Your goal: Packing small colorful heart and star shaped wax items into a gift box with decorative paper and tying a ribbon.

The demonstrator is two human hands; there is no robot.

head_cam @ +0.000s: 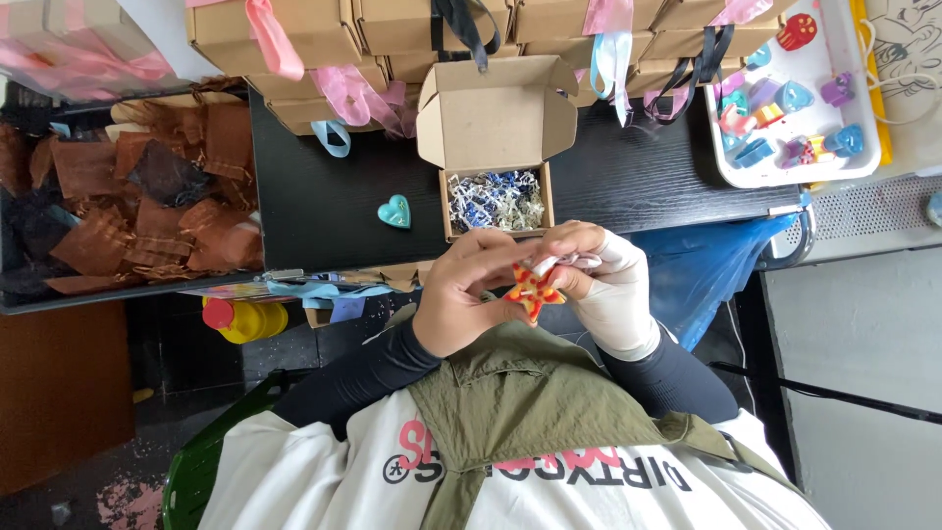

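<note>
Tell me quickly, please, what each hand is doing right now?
Left hand: closed on the orange star-shaped piece, pinching its left side.
Right hand: wrapped in white, closed on the same star's right side with a white cloth.

Open box (496, 147) on worktop (628, 177), paper shreds (496, 201) inside; heart piece (394, 211) left of it; tray (868, 88) far right; closed boxes (392, 25) stacked behind; star piece (533, 290) in front.

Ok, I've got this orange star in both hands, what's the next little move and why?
Probably lower the orange star forward into the open box. Left hand and bandaged right hand hold it just below the box, whose shredded paper filling lies bare, with nothing on it.
</note>
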